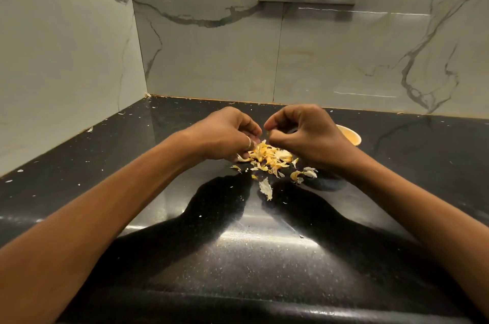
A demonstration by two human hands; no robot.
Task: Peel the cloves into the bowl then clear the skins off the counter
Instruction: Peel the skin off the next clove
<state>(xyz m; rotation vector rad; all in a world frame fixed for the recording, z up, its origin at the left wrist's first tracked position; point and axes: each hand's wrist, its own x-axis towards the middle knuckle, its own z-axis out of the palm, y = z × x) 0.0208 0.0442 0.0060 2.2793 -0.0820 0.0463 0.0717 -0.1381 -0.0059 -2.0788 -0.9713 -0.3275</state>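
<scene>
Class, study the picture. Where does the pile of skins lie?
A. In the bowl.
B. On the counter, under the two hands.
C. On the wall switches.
B: the skins lie loose on the counter below the left hand and right hand; the bowl stands apart, behind the right hand.

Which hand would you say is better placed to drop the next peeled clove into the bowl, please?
The right hand, probably: the bowl sits just behind it, partly hidden, while the left hand would have to cross over the skins.
</scene>
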